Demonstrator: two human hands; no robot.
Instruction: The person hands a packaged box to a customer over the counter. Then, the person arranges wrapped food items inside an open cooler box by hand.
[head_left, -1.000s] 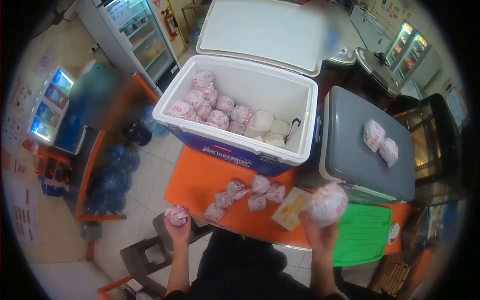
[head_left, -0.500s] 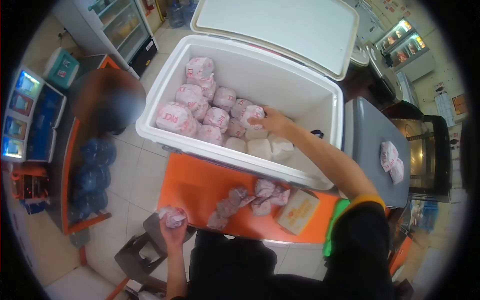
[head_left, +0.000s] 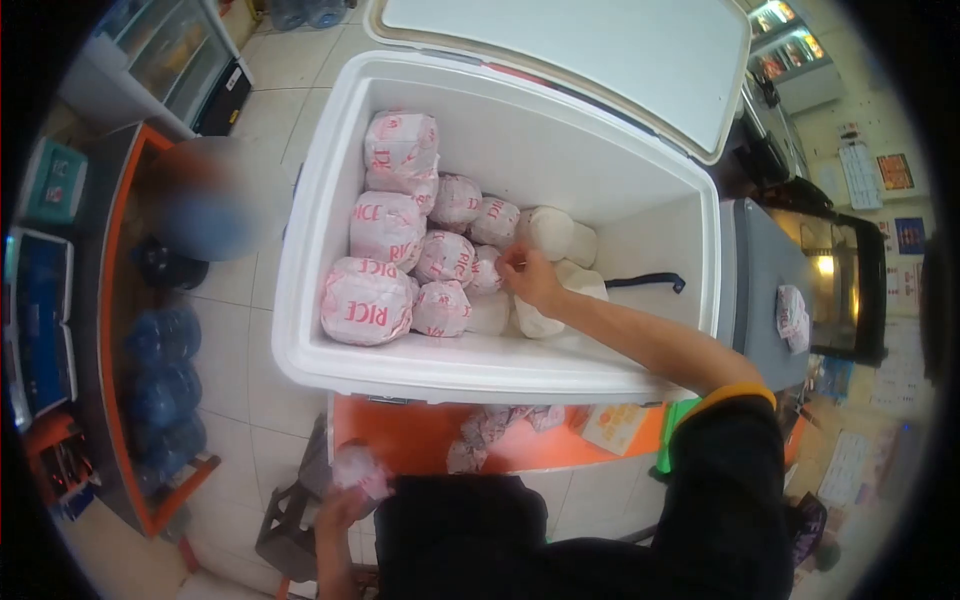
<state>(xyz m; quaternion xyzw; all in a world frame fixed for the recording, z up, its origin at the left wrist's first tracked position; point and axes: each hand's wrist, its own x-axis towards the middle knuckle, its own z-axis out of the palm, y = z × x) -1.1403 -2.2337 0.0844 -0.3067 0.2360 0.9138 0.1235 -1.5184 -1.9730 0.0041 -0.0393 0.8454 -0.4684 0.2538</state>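
Observation:
My right hand (head_left: 530, 278) reaches into the open white cooler (head_left: 500, 385), its fingers pinched at a small wrapped bundle (head_left: 487, 270); whether they grip it is hard to tell. Larger paper bundles printed RICE (head_left: 367, 302) are piled at the cooler's left side. Plain white bundles (head_left: 548, 234) lie around my right hand, beside a dark-handled utensil (head_left: 645, 282). Below the cooler, at the orange table's left edge, my left hand (head_left: 338, 510) holds a crumpled wrapped bundle (head_left: 360, 473).
Several wrapped bundles (head_left: 480, 435) and a printed box (head_left: 612, 425) stand on the orange table (head_left: 400, 430). A grey cooler lid (head_left: 765, 300) with a bundle on it is at the right. A blurred person (head_left: 210, 200) is at the left, near blue water bottles (head_left: 168, 375).
My right hand first went from above the table into the cooler, then moved lower beside the small bundles. The view has shifted closer over the cooler. My left hand still holds its bundle.

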